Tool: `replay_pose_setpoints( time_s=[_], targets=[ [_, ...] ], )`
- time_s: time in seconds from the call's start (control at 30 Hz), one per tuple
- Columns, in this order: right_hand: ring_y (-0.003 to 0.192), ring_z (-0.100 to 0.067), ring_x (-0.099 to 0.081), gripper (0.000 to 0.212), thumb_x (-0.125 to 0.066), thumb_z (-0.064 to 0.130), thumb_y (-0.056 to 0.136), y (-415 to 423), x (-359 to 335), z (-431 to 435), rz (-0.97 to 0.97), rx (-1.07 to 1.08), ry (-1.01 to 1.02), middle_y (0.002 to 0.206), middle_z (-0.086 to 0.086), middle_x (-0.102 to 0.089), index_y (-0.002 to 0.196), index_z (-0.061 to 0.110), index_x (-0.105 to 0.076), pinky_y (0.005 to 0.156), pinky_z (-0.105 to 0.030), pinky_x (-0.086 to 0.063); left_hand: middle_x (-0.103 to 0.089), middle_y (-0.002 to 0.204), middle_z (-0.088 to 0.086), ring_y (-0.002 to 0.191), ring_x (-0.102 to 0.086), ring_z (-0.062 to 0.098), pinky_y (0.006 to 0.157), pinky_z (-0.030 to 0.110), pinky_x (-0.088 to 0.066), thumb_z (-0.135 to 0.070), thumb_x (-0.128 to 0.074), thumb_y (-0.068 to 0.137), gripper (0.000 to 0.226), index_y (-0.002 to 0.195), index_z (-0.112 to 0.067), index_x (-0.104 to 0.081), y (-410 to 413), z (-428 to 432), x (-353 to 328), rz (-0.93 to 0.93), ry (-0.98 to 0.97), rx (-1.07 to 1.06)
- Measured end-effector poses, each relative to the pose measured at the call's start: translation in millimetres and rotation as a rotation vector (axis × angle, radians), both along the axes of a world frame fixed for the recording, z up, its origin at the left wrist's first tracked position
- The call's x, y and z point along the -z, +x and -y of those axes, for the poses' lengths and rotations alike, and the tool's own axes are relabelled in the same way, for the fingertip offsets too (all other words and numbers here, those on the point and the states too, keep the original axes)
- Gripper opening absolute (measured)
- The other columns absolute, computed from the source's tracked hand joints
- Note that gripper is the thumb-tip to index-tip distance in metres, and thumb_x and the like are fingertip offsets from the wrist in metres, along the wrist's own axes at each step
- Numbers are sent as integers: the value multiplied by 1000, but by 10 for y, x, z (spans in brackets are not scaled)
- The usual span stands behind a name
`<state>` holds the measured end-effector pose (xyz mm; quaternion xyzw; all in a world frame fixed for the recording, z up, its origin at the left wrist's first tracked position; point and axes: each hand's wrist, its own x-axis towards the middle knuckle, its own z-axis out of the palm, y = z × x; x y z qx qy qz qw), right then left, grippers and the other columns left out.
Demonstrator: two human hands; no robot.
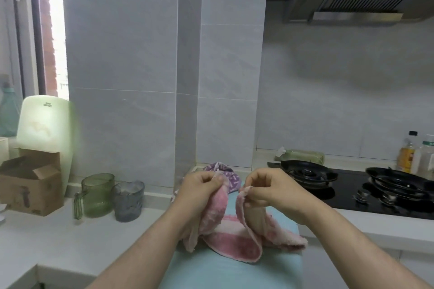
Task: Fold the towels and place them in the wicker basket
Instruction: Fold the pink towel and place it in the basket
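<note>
Both hands are curled tight on one soft pink terry towel [234, 243] with a paler band across it. The left hand [202, 186] pinches an upper edge between thumb and curled fingers, and the right hand [265, 189] pinches the facing edge in the same way, knuckles up. The two pinches sit near each other but apart, at about the same height.

Between the grips the towel sags in a deep loop. Its lower fold rests on a pale blue flat surface [223, 272] directly under the hands, and one end trails off below and outside the right-hand grip.

Just behind the left-hand pinch lies a crumpled purple towel with white flecks [229, 177], at the far end of the blue surface.

Out to the left of the grip, on the white counter [47, 241], stand a clear green plastic pitcher [97, 195] and a grey-blue translucent cup [128, 200], just beside each other. Farther left is an open brown cardboard box [30, 183]. To the right of the grip is a black glass gas hob [352, 192] with two burners.
</note>
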<state>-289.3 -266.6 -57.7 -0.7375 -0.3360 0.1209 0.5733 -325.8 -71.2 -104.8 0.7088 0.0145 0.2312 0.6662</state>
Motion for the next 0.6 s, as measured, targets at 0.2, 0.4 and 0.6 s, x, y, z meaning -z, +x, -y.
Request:
replay_pose_setpoints(
  time_s=[0.2, 0.4, 0.6],
  targets=[
    [50, -5, -50, 10, -71, 8, 88, 15, 80, -98, 153, 148, 12, 55, 7, -60, 85, -2, -72, 50, -15, -42, -60, 90, 30, 84, -52, 33, 79, 42, -44, 2, -53, 94, 17, 93, 12, -67, -16, 204, 14, 5, -277, 191],
    [62, -6, -56, 8, -71, 6, 87, 32, 139, -162, 221, 207, 88, 70, 1, -69, 82, 9, -76, 59, -17, -48, -67, 83, 26, 66, -66, 27, 65, 32, -57, 6, -58, 90, 14, 91, 6, -72, -31, 275, 42, 39, -394, 279],
    [63, -13, -55, 10, -73, 7, 85, 57, 172, -162, 227, 209, 99, 70, -7, -63, 77, 8, -69, 59, -23, -48, -68, 89, 28, 71, -67, 27, 67, 33, -58, 6, -53, 91, 19, 99, 11, -70, -74, 261, 65, 44, -444, 362]
  ],
)
